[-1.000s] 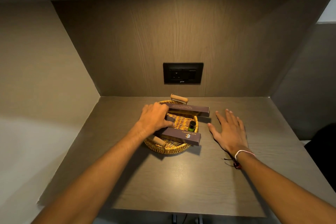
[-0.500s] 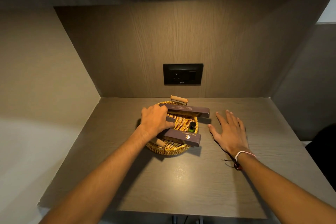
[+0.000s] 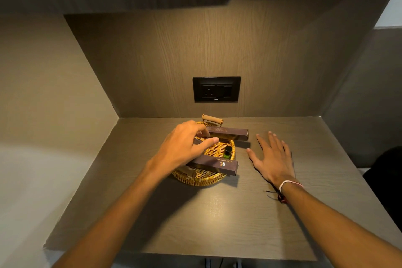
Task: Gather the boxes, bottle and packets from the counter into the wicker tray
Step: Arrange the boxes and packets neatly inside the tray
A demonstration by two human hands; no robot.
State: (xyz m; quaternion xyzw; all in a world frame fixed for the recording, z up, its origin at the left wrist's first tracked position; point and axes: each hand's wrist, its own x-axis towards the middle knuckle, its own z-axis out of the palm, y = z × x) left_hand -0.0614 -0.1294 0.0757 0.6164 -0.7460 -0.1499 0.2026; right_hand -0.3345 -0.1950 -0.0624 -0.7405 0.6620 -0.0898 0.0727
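A round wicker tray [image 3: 204,180] with wooden handles sits mid-counter. Two long dark boxes lie across it: the far box [image 3: 230,131] rests on the back rim, and the near box [image 3: 215,164], with a gold logo, spans the front. A small green bottle [image 3: 227,152] with a black cap stands inside at the right wall. My left hand [image 3: 180,148] hovers over the tray's left half with its fingers loosely apart; a dark packet [image 3: 196,142] shows just beneath the thumb. My right hand [image 3: 272,156] lies flat and spread on the counter, right of the tray.
The counter [image 3: 217,213] is a wood-grain niche closed by walls on the left, back and right. A black socket plate [image 3: 216,89] is set in the back wall above the tray. Dark cupboards hang overhead. The counter's front edge runs near my forearms.
My left hand has lifted slightly off the dark packet in the tray and its fingers have loosened. The right hand has stayed flat on the counter.
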